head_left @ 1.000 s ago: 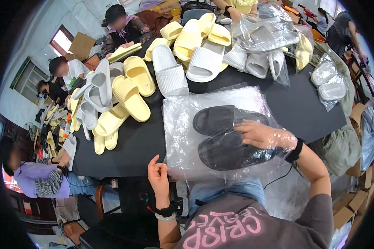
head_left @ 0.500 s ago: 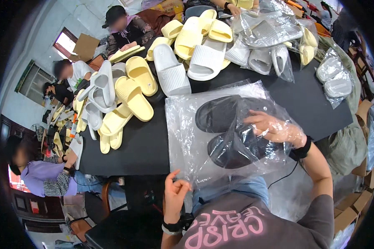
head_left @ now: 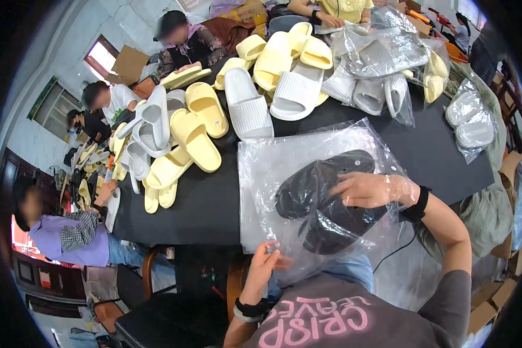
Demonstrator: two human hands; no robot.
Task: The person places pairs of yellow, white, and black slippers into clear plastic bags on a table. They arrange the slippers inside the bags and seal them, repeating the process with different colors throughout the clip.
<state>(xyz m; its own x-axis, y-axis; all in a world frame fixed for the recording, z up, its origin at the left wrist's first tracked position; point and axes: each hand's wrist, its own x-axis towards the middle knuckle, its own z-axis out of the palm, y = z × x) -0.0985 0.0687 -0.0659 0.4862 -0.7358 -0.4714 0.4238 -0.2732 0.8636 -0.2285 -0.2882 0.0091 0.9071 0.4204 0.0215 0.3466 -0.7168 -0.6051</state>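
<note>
A pair of black slide slippers lies at a slant in a clear plastic bag at the table's near edge. My right hand reaches inside the bag, its fingers bent down and closed on the slippers. At the bag's lower left edge, my left hand pinches the film between thumb and fingers; some fingers are blurred. Beneath the bag is a stack of flat clear bags. The film's glare hides part of the slippers.
Yellow slippers and grey slippers heap across the black table. Bagged grey slippers lie at the right, near cardboard boxes. Co-workers sit along the left and far sides. A wooden chair stands left of me.
The slippers have turned and shifted nearer to me inside the bag. My right hand has come down onto them. My left hand has moved slightly right along the bag's edge.
</note>
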